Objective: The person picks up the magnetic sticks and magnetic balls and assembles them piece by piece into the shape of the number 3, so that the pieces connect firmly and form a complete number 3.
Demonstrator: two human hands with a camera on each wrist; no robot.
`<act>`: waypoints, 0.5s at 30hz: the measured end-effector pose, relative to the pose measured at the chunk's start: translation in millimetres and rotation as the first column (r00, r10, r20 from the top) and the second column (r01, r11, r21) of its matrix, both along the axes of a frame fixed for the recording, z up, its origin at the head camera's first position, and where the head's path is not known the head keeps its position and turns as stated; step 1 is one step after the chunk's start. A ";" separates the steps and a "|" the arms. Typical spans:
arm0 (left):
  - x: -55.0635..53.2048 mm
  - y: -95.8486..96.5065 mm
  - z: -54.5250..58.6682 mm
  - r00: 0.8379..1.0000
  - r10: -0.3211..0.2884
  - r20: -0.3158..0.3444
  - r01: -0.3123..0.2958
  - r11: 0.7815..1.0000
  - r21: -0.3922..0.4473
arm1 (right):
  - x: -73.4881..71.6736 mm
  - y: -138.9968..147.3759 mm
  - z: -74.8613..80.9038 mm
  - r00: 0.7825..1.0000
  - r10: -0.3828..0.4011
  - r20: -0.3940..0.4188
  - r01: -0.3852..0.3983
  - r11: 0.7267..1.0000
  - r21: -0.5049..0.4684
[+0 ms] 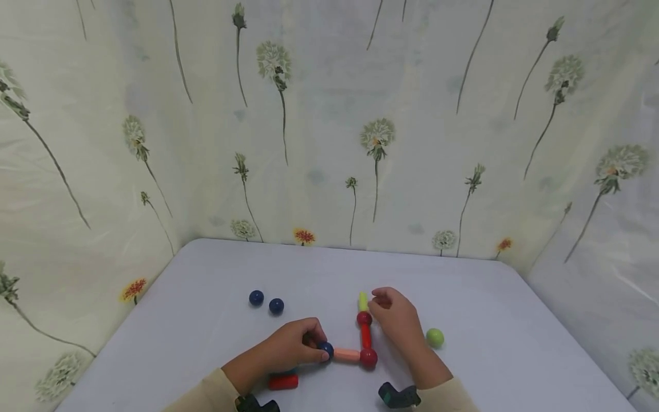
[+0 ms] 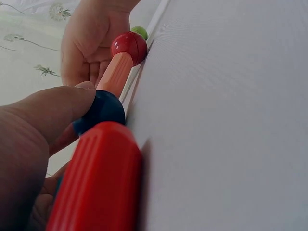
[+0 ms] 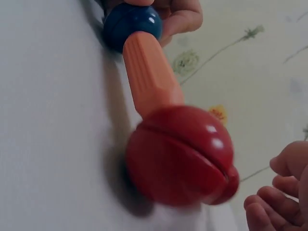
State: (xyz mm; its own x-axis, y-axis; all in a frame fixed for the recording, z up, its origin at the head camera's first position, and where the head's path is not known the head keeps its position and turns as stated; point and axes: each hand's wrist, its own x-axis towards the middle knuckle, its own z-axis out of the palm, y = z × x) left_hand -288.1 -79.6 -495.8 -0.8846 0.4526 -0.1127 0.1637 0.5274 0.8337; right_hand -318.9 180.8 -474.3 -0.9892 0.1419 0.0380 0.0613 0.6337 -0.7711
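Chain (image 1: 355, 356) of glossy balls and fluted rods, bent like an L, lying towards the front of the white desk (image 1: 479, 320). One leg runs from a navy ball (image 1: 327, 347) along a salmon rod (image 1: 347, 355) to a red corner ball (image 1: 368, 358) scored with a groove; the other continues through a slim red rod (image 1: 366, 336) to a second red ball (image 1: 364, 319) and a yellow-green rod (image 1: 362, 300). Left hand (image 1: 296, 343) pinches the navy ball, partly covering it. Right hand (image 1: 397, 317) is released, its fingers loosely bent just beside the yellow-green rod; whether they touch it cannot be told.

Near the left wrist lies a loose red rod (image 1: 283, 382), a blue piece (image 1: 285, 371) behind it; in the left wrist view this rod stands in front, hiding part of the hand. Two navy balls (image 1: 256, 297) (image 1: 276, 306) sit farther back on the left, a lime-green ball (image 1: 435, 338) beside the right wrist. Behind hangs a dandelion-print cloth (image 1: 319, 114).
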 end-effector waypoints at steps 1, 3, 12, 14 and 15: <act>0.3 0.6 -0.3 1.000 0.003 0.005 -0.003 1.000 -0.001 | 1.6 3.7 2.3 1.000 0.012 -0.021 -0.011 1.000 0.029; 0.9 1.9 -1.2 1.000 0.010 0.013 -0.010 1.000 -0.005 | 5.0 13.2 6.7 0.998 0.034 -0.057 -0.028 0.995 0.093; 0.1 1.8 -1.7 1.000 0.022 0.009 -0.022 1.000 -0.022 | 14.4 63.5 16.5 0.994 0.109 -0.019 -0.097 0.939 0.329; -0.4 2.1 -1.1 1.000 0.024 0.007 -0.024 0.999 -0.027 | 15.0 73.7 16.9 0.990 0.135 0.042 -0.141 0.923 0.357; -0.7 2.5 -0.7 1.000 0.025 0.007 -0.025 0.999 -0.026 | 15.1 79.0 17.2 0.987 0.145 0.074 -0.162 0.915 0.368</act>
State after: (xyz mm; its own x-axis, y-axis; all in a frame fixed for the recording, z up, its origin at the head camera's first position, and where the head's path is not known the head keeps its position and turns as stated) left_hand -288.8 -77.1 -496.5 -0.8948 0.4270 -0.1307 0.1440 0.5528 0.8208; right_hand -303.8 259.7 -457.0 -0.9995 -0.0279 0.0142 -0.0313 0.8786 -0.4765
